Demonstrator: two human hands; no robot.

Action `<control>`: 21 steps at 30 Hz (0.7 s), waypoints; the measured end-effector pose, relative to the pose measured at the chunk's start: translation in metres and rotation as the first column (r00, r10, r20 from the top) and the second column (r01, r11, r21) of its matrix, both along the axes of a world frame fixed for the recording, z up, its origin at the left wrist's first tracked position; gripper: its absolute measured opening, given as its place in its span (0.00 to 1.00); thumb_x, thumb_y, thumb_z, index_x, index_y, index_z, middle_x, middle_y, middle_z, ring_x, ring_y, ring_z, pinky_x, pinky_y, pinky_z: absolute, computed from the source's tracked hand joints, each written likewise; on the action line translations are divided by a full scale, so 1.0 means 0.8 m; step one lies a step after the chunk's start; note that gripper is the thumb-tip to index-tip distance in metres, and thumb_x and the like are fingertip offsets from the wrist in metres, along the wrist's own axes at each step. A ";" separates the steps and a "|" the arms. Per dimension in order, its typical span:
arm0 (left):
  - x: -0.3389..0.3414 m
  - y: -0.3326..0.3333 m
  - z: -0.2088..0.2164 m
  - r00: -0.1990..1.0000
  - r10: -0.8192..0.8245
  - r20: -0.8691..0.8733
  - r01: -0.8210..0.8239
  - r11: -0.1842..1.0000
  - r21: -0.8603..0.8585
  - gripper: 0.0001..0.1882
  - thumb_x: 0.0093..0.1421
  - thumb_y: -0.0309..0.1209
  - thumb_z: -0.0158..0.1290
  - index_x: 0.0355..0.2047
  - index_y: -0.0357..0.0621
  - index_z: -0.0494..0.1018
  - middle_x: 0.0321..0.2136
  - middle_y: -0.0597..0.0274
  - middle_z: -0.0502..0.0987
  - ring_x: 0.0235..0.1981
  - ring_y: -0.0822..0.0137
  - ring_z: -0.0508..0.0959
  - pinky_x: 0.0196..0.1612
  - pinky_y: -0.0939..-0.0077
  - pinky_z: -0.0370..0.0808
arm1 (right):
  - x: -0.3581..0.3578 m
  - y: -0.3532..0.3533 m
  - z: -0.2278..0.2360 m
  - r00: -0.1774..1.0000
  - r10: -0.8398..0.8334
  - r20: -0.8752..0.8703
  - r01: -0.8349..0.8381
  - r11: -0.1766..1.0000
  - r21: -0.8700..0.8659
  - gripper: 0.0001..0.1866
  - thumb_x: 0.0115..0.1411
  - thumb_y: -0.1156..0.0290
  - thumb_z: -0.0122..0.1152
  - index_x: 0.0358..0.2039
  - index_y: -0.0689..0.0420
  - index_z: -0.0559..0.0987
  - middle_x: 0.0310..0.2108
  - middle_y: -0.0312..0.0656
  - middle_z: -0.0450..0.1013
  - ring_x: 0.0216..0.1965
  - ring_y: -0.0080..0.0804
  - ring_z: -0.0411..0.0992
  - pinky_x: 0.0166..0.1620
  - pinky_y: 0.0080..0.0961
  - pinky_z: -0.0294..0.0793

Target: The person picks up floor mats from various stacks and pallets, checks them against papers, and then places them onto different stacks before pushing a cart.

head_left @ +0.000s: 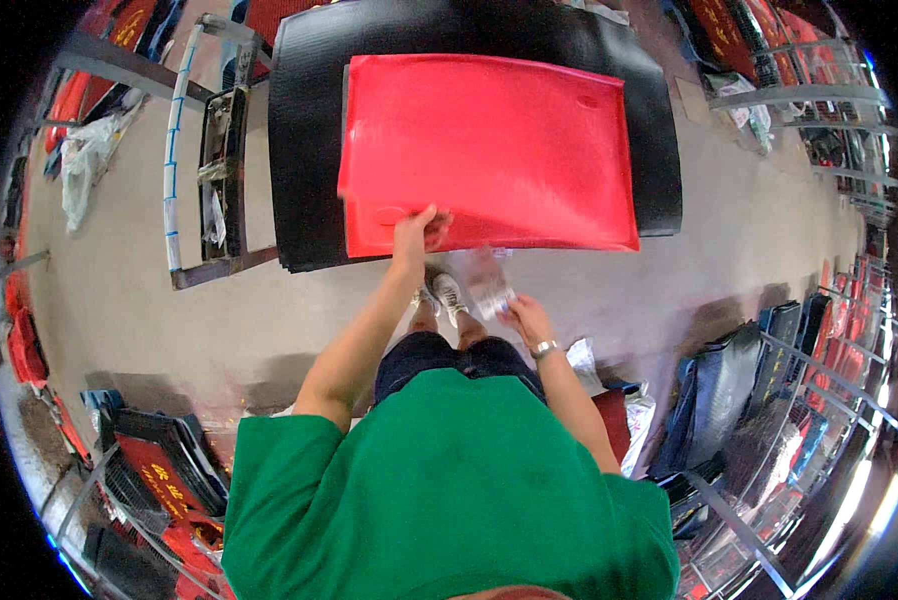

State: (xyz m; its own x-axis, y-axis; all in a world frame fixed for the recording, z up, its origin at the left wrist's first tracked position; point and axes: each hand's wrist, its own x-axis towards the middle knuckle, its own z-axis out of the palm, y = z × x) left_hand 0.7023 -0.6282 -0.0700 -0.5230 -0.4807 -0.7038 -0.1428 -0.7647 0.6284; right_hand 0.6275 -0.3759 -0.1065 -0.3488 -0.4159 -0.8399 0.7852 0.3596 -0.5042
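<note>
A large red sheet (489, 145) lies on a stack of black corrugated sheets (304, 150) on the floor ahead of me. My left hand (414, 235) grips the red sheet's near edge close to its left corner. My right hand (529, 318) is lower and to the right, holding a crumpled clear plastic wrapper (489, 285) above my shoes (441, 292). A watch sits on my right wrist. My green shirt fills the lower middle of the view.
A metal frame rack (214, 160) stands left of the black stack. Wire shelves with red and black goods (799, 380) line the right side, and more racks (159, 470) sit lower left. White plastic bags (89, 155) lie at far left.
</note>
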 end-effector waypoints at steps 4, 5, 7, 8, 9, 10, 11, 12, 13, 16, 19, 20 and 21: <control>-0.029 -0.029 0.054 0.992 -0.122 -0.009 0.118 0.970 -0.215 0.14 0.54 0.38 0.44 0.29 0.41 0.72 0.26 0.65 0.75 0.23 0.77 0.70 0.25 0.85 0.66 | -0.018 -0.062 -0.085 0.909 -0.414 0.038 0.416 0.906 -0.082 0.07 0.51 0.74 0.47 0.31 0.62 0.69 0.28 0.43 0.70 0.30 0.35 0.70 0.34 0.30 0.72; -0.017 -0.033 0.055 0.982 -0.183 0.050 0.190 0.950 -0.247 0.14 0.54 0.38 0.44 0.30 0.41 0.72 0.27 0.65 0.75 0.24 0.78 0.71 0.27 0.84 0.66 | -0.016 -0.076 -0.101 0.875 -0.481 0.054 0.484 0.871 -0.086 0.06 0.51 0.74 0.47 0.29 0.61 0.69 0.28 0.43 0.70 0.30 0.35 0.70 0.33 0.30 0.72; 0.038 -0.019 0.011 0.943 -0.275 0.186 0.328 0.864 -0.382 0.15 0.55 0.38 0.44 0.32 0.39 0.72 0.27 0.64 0.75 0.25 0.75 0.71 0.28 0.82 0.67 | -0.025 -0.078 -0.123 0.866 -0.495 0.062 0.498 0.850 -0.173 0.05 0.51 0.72 0.48 0.27 0.59 0.70 0.27 0.42 0.71 0.29 0.34 0.70 0.31 0.29 0.72; 0.083 -0.008 -0.012 0.908 -0.325 0.263 0.415 0.780 -0.468 0.15 0.55 0.38 0.43 0.32 0.37 0.71 0.26 0.63 0.75 0.25 0.73 0.72 0.29 0.80 0.68 | -0.025 -0.078 -0.131 0.872 -0.489 -0.013 0.488 0.872 -0.041 0.06 0.52 0.69 0.49 0.26 0.58 0.69 0.26 0.43 0.70 0.27 0.33 0.70 0.30 0.29 0.72; 0.150 -0.001 -0.052 0.783 -0.413 0.465 0.612 0.643 -0.461 0.16 0.55 0.38 0.42 0.32 0.36 0.70 0.24 0.59 0.74 0.25 0.70 0.72 0.30 0.78 0.68 | -0.016 -0.078 -0.113 0.906 -0.423 0.020 0.423 0.902 -0.085 0.08 0.53 0.67 0.48 0.25 0.58 0.68 0.23 0.43 0.69 0.26 0.32 0.70 0.29 0.27 0.72; 0.214 0.028 -0.078 0.796 -0.358 0.489 0.582 0.676 -0.453 0.17 0.55 0.39 0.41 0.31 0.36 0.71 0.22 0.57 0.74 0.25 0.68 0.72 0.30 0.76 0.68 | -0.006 -0.068 -0.106 0.923 -0.384 0.006 0.383 0.921 -0.076 0.08 0.53 0.66 0.48 0.24 0.57 0.68 0.22 0.42 0.69 0.25 0.31 0.69 0.28 0.26 0.71; 0.283 0.046 -0.098 0.686 -0.414 0.599 0.700 0.600 -0.388 0.18 0.55 0.43 0.41 0.29 0.40 0.70 0.17 0.65 0.70 0.19 0.74 0.67 0.22 0.77 0.65 | 0.003 -0.056 -0.101 0.940 -0.340 -0.014 0.339 0.938 -0.073 0.09 0.53 0.65 0.48 0.24 0.57 0.67 0.21 0.41 0.69 0.25 0.30 0.69 0.27 0.24 0.70; 0.330 0.064 -0.093 0.547 -0.490 0.679 0.751 0.646 -0.139 0.19 0.54 0.43 0.40 0.29 0.40 0.72 0.22 0.54 0.74 0.25 0.61 0.73 0.29 0.68 0.68 | 0.009 -0.034 -0.112 0.980 -0.194 -0.051 0.191 0.979 -0.071 0.09 0.53 0.64 0.48 0.24 0.56 0.67 0.21 0.40 0.68 0.23 0.28 0.68 0.26 0.23 0.69; 0.413 0.090 -0.116 0.504 -0.473 0.722 0.756 0.645 -0.106 0.18 0.53 0.42 0.39 0.27 0.41 0.72 0.22 0.52 0.73 0.27 0.57 0.73 0.31 0.65 0.67 | 0.019 -0.013 -0.125 0.997 -0.030 -0.076 0.024 0.997 -0.079 0.09 0.54 0.64 0.48 0.24 0.56 0.67 0.20 0.38 0.68 0.22 0.27 0.68 0.25 0.22 0.68; 0.615 0.157 -0.128 0.295 -0.531 0.795 0.875 0.485 0.000 0.17 0.53 0.42 0.39 0.28 0.42 0.71 0.23 0.51 0.73 0.30 0.55 0.72 0.33 0.64 0.66 | 0.061 -0.023 -0.058 0.934 0.344 -0.100 -0.337 0.938 0.073 0.09 0.54 0.66 0.48 0.26 0.57 0.71 0.18 0.36 0.68 0.18 0.20 0.64 0.21 0.17 0.64; 0.696 0.178 -0.098 0.556 -0.285 0.781 0.367 0.927 0.078 0.15 0.52 0.40 0.42 0.31 0.42 0.70 0.24 0.55 0.73 0.27 0.60 0.72 0.29 0.69 0.67 | 0.097 -0.095 -0.027 0.915 0.401 -0.037 -0.400 0.916 0.044 0.10 0.54 0.66 0.47 0.25 0.58 0.72 0.19 0.34 0.68 0.19 0.17 0.63 0.21 0.13 0.63; 0.710 0.179 -0.096 0.634 -0.167 0.755 0.203 0.978 0.047 0.15 0.51 0.39 0.43 0.32 0.42 0.70 0.24 0.56 0.73 0.26 0.62 0.72 0.28 0.71 0.67 | 0.113 -0.126 -0.016 0.898 0.438 -0.048 -0.438 0.899 0.006 0.10 0.54 0.66 0.47 0.24 0.58 0.73 0.20 0.34 0.68 0.19 0.17 0.63 0.22 0.13 0.63; 0.720 0.175 -0.098 0.695 -0.050 0.717 0.060 0.998 0.011 0.15 0.51 0.38 0.44 0.34 0.42 0.70 0.24 0.58 0.73 0.26 0.64 0.72 0.27 0.73 0.67 | 0.131 -0.166 -0.005 0.841 0.527 -0.122 -0.537 0.841 -0.066 0.10 0.54 0.66 0.47 0.25 0.58 0.73 0.20 0.34 0.68 0.19 0.17 0.63 0.23 0.12 0.64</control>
